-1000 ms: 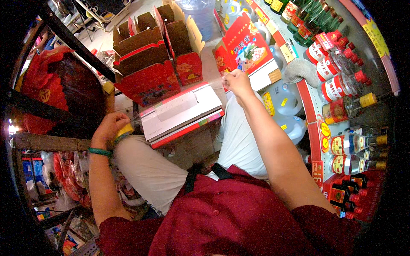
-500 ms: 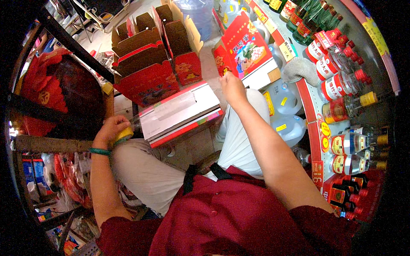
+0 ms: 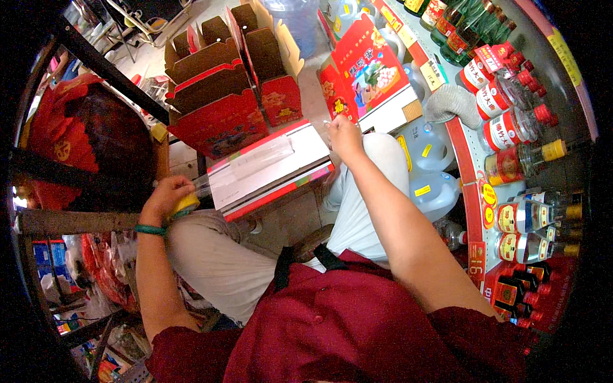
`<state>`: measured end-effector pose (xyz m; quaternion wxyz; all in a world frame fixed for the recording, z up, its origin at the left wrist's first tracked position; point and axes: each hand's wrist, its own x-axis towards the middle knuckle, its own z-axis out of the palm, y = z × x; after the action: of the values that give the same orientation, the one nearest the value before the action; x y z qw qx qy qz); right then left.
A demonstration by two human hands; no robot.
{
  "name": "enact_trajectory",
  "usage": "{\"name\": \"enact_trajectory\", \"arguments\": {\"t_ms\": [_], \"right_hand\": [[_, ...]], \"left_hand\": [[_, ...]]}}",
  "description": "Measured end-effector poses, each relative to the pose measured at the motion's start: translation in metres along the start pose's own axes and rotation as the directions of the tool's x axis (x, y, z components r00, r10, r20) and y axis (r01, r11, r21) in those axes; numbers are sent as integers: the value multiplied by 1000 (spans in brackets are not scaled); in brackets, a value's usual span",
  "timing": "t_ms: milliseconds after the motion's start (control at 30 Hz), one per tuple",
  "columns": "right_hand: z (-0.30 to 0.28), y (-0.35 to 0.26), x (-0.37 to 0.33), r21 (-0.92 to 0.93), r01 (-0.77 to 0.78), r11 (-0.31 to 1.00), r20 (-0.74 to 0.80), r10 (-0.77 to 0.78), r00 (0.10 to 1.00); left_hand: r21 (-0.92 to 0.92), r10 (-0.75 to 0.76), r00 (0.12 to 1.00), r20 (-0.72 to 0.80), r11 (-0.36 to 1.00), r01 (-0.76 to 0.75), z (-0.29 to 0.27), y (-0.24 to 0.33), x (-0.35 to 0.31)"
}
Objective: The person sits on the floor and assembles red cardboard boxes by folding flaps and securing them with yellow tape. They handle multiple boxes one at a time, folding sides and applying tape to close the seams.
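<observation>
A flat stack of cardboard boxes, its top face white point(image 3: 255, 167) and its near side striped red, lies across my knees. My left hand point(image 3: 171, 196) is at its left end, closed around a tape roll with a yellow core point(image 3: 186, 203). A shiny clear strip of tape point(image 3: 203, 186) runs from that hand onto the stack, and a clear band shows along the white face. Off the stack's right end, my right hand point(image 3: 347, 138) is pinched closed. A small pale bit shows at its fingertips, too small to name.
Open red cartons with brown insides point(image 3: 217, 121) stand beyond the stack. Right of them leans a red printed carton point(image 3: 370, 73). Large clear jugs point(image 3: 428, 191) sit below a shelf of bottles point(image 3: 504, 127). A dark metal frame point(image 3: 105, 70) borders the left.
My right hand has come slightly nearer to me, away from the red printed carton. My left hand stays almost in place, still around the tape roll.
</observation>
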<state>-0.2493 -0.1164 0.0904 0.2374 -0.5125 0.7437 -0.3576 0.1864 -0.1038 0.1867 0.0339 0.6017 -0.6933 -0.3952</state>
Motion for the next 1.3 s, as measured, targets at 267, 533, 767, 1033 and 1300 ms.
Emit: {"name": "enact_trajectory", "arguments": {"t_ms": [267, 533, 767, 1033, 1300], "right_hand": [[-10, -16, -12, -127, -10, 992, -10, 9, 1000], [4, 11, 2, 37, -107, 994, 10, 107, 994], [-9, -17, -14, -231, -77, 970, 39, 88, 995], [15, 7, -11, -178, -117, 977, 120, 140, 983], [19, 22, 3, -157, -102, 982, 304, 147, 941]], "left_hand": [[-74, -50, 998, 26, 996, 52, 1, 2, -2], [-34, -55, 998, 30, 998, 56, 0, 23, 0], [-24, -16, 1000, 21, 1000, 16, 6, 1, 9], [-74, -94, 994, 49, 993, 98, 21, -17, 19], [6, -17, 1000, -18, 1000, 17, 24, -9, 15]]}}
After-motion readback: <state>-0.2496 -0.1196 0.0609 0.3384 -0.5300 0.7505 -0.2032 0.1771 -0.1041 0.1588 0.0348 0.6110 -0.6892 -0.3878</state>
